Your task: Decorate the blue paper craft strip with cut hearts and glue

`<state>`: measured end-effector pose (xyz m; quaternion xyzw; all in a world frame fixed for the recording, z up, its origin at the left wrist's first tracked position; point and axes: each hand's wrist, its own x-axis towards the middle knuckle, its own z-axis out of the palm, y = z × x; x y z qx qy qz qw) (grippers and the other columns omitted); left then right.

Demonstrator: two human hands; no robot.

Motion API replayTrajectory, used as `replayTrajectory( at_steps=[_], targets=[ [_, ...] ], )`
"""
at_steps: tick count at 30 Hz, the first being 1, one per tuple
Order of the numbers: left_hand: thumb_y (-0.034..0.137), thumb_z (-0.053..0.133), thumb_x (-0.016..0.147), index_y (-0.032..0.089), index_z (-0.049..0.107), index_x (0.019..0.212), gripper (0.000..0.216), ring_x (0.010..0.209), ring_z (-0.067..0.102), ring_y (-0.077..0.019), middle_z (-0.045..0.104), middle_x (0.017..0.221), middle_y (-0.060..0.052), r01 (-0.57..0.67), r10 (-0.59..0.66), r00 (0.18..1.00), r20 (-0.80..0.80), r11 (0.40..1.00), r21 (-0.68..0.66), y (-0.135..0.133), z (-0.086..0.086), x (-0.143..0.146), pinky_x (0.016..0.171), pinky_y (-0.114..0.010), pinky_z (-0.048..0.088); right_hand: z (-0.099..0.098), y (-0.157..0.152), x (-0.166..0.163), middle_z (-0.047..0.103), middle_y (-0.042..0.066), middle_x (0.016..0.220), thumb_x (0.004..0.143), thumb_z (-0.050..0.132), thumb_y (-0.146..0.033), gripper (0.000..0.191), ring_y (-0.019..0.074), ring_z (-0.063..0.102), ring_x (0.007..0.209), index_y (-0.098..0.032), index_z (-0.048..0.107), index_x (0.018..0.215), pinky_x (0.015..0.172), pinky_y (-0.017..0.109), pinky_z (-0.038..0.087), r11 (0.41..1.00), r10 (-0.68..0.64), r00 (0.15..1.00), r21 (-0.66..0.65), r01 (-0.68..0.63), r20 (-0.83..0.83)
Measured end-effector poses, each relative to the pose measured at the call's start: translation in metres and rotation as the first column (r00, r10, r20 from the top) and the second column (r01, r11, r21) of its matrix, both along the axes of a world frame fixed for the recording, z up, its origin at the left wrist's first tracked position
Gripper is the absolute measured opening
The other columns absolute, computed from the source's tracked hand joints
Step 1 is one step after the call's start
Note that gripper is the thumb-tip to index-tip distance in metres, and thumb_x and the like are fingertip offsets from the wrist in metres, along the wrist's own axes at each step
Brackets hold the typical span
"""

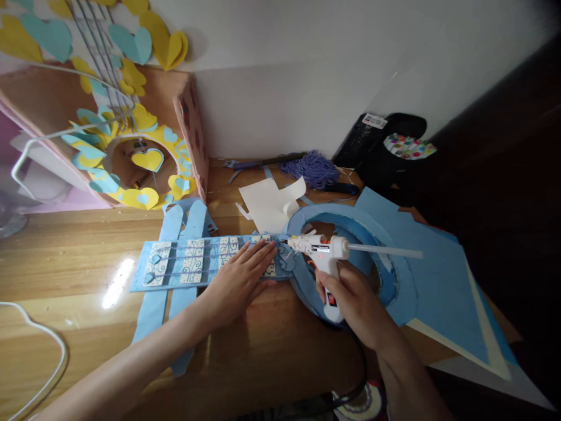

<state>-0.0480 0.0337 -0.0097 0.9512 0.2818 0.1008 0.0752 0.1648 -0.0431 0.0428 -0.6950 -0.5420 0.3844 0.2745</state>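
My right hand [350, 292] is wrapped round the handle of a white hot glue gun [333, 248], a clear glue stick [385, 250] poking out of its back. The gun's nozzle points left, close to where a patterned blue and white strip [193, 263] meets a blue cardboard ring [302, 292]. On that strip my left hand [243, 272] lies flat, fingers stretched out near its right end. Purple strands run along the strip. Small blue paper hearts [287, 260] sit by the nozzle. Whether glue is coming out cannot be made out.
Blue paper strips [151, 313] lie under the patterned strip. Behind are cream paper [265, 202] and purple yarn [311, 169]. Blue sheets [442, 280] stack at right. A box with paper hearts [193, 134] stands back left. A white cable [56, 345] curls at left.
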Motion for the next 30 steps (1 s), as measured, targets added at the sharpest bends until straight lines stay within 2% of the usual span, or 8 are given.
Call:
replayTrajectory(
  at_steps=[10,15,22,25,30],
  targets=[
    [0.043,0.029,0.098,0.015,0.030,0.144,0.054,0.141,0.024,-0.0201,0.032,0.151,-0.005,-0.004,0.004,1.000,-0.004,1.000,-0.001,0.001,-0.004,0.000,0.115,-0.038,0.023,0.001,-0.002,0.001,0.048,-0.002,0.061,0.090,0.040,-0.042,0.036,0.0146,0.049,0.061,-0.021,0.043,0.062,0.060,0.029,0.037,0.999,-0.041,0.999,-0.035,0.042,0.021],
    [0.042,0.028,0.098,0.015,0.030,0.144,0.053,0.141,0.024,-0.0199,0.032,0.151,-0.006,-0.004,0.004,1.000,0.001,1.000,-0.017,0.001,-0.003,0.000,0.115,-0.039,0.024,0.000,-0.002,0.000,0.049,-0.001,0.064,0.090,0.040,-0.043,0.033,0.0151,0.050,0.063,-0.021,0.046,0.065,0.062,0.029,0.037,1.000,-0.027,0.999,-0.001,0.027,0.028],
    [0.043,0.027,0.098,0.013,0.030,0.144,0.055,0.141,0.023,-0.0196,0.031,0.151,-0.006,0.000,-0.001,1.000,-0.011,1.000,-0.018,0.001,-0.004,0.000,0.116,-0.039,0.024,0.011,-0.006,-0.007,0.052,-0.002,0.061,0.088,0.042,-0.044,0.031,0.0139,0.050,0.058,-0.020,0.049,0.070,0.058,0.028,0.038,0.992,-0.127,0.992,-0.017,0.127,-0.004],
    [0.043,0.027,0.098,0.013,0.030,0.144,0.054,0.141,0.023,-0.0195,0.031,0.151,-0.007,0.000,-0.001,1.000,-0.003,1.000,-0.030,0.001,-0.003,0.000,0.116,-0.040,0.024,0.012,-0.004,-0.007,0.051,-0.003,0.059,0.089,0.040,-0.043,0.032,0.0137,0.049,0.056,-0.020,0.048,0.069,0.056,0.028,0.037,0.996,-0.084,0.996,-0.011,0.084,-0.015],
    [0.042,0.029,0.098,0.012,0.030,0.144,0.054,0.141,0.023,-0.0205,0.031,0.151,-0.007,0.007,-0.008,1.000,-0.021,0.999,-0.046,0.002,-0.001,0.000,0.115,-0.040,0.025,0.004,0.001,-0.001,0.054,0.000,0.063,0.089,0.039,-0.037,0.029,0.0164,0.052,0.064,-0.020,0.049,0.069,0.062,0.029,0.039,0.999,-0.005,1.000,0.032,0.004,0.016]
  ],
)
